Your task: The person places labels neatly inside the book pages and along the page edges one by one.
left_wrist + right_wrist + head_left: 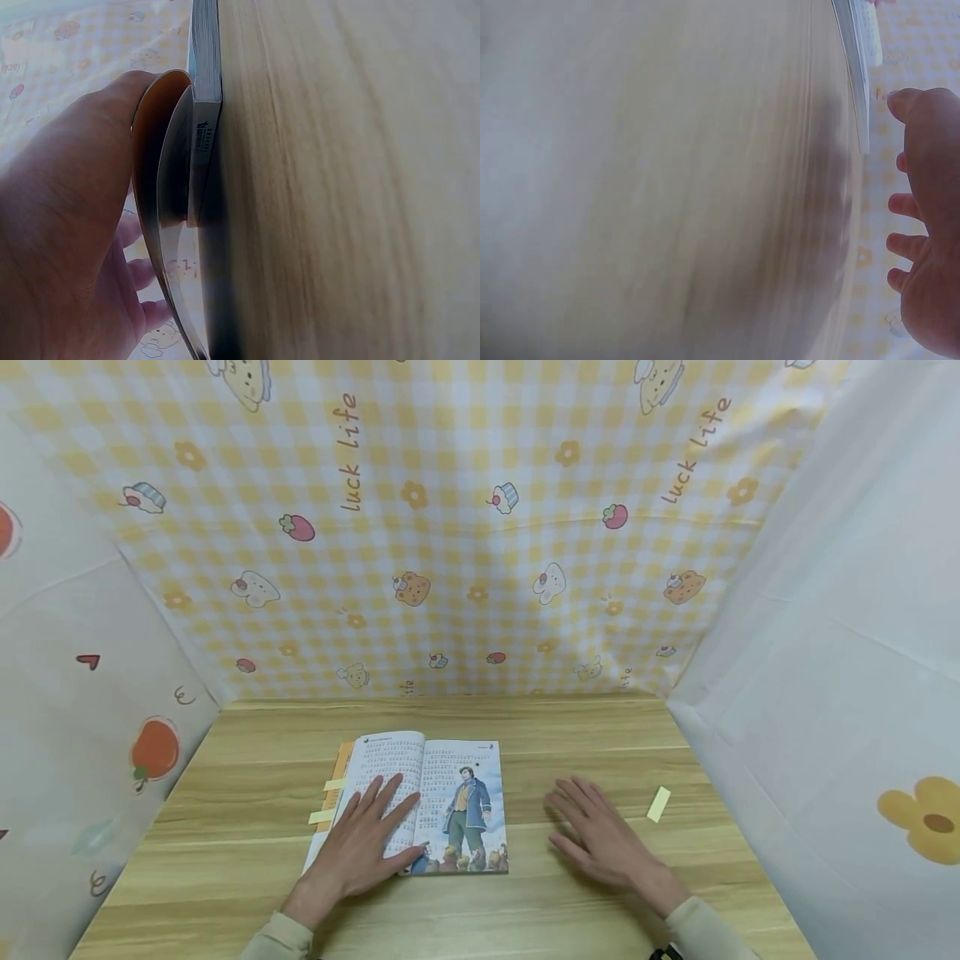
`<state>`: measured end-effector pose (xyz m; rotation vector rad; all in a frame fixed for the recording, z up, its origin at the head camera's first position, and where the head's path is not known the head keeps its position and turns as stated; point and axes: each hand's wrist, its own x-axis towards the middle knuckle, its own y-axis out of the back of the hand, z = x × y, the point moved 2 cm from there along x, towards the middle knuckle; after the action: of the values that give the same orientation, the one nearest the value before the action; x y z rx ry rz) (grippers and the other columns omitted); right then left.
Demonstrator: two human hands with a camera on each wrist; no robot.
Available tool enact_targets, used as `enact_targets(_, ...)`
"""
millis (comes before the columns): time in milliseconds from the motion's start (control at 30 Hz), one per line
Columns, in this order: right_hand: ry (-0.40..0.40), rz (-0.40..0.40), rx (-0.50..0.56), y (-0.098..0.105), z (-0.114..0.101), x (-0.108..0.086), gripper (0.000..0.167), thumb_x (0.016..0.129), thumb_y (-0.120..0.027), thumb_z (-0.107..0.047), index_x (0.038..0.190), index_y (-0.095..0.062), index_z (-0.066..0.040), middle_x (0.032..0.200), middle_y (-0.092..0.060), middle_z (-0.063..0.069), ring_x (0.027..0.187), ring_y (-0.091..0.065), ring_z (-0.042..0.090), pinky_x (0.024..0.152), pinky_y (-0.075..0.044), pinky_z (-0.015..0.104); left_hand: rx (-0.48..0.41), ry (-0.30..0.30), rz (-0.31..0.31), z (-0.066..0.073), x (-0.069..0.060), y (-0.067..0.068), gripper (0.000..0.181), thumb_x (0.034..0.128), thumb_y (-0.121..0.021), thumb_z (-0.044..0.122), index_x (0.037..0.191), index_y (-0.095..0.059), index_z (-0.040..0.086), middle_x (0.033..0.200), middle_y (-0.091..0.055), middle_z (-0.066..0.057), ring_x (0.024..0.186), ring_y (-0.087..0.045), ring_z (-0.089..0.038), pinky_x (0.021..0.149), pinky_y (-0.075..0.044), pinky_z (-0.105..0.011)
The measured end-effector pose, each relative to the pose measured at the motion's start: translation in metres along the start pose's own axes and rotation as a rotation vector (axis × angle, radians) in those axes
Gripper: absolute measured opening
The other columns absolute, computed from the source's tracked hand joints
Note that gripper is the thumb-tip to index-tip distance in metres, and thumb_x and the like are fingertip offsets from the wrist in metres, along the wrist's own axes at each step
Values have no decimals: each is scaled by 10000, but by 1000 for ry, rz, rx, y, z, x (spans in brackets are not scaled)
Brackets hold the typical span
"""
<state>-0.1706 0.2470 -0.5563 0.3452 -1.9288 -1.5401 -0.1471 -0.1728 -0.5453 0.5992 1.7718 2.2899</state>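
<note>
An open book (465, 752) lies on the wooden table, its right page printed with text and a figure in a blue coat. My left hand (363, 839) rests with spread fingers on the left page, the thumb reaching over the lower part of the spine. In the left wrist view the pages and cover (150, 150) bow up at the book's near edge beside that hand. To the right of the book, my right hand (600, 843) is held over the table with its fingers extended and holds nothing. In the right wrist view its fingers (906, 204) stand apart from the tabletop.
Two pale yellow strips (322, 816) stick out at the book's left edge, over an orange border. Another pale yellow strip (658, 804) lies on the table (570, 910) right of my right hand. A yellow checked curtain (480, 543) hangs behind, with white sheets at both sides.
</note>
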Motion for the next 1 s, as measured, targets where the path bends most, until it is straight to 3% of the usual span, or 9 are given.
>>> enact_targets(467,-88,54,-8,8,27,-23,623,1063,-757,-386,1593,-622,-89,1675,-583,231,1565,-528,523,1397,136,220,-16,16,-10,1,0,-1,792,1032,-707,680,1666,-583,223,1823,-419,-165,1678,-406,-499,1312,-401,-747)
enact_targets(600,-113,55,-17,10,34,-29,620,1060,-765,-372,1592,-624,-86,1666,-591,227,1562,-532,517,1477,-163,478,-21,17,-9,1,0,-1,789,1032,-710,673,1666,-582,222,1823,-418,-165,1681,-402,-496,1314,-398,-747)
enact_targets(700,-134,47,-12,12,38,-33,617,1061,-767,-360,1591,-623,-77,1667,-586,234,1563,-525,521,1322,-381,682,-24,19,-12,1,0,0,790,1031,-713,671,1667,-581,221,1823,-418,-167,1682,-401,-496,1314,-397,-748)
enact_targets(800,-151,50,-2,14,43,-37,612,1062,-765,-353,1585,-626,-68,1669,-578,248,1560,-519,529,1256,-409,739,-25,24,-19,1,0,0,797,1028,-711,681,1668,-580,224,1825,-416,-164,1684,-398,-494,1317,-395,-746)
enact_targets(1000,-188,65,12,19,55,-46,596,1069,-753,-330,1583,-618,-60,1669,-564,273,1556,-496,553,1293,-370,737,-32,35,-27,1,0,0,814,1019,-713,697,1674,-573,233,1834,-400,-157,1696,-378,-489,1329,-380,-743)
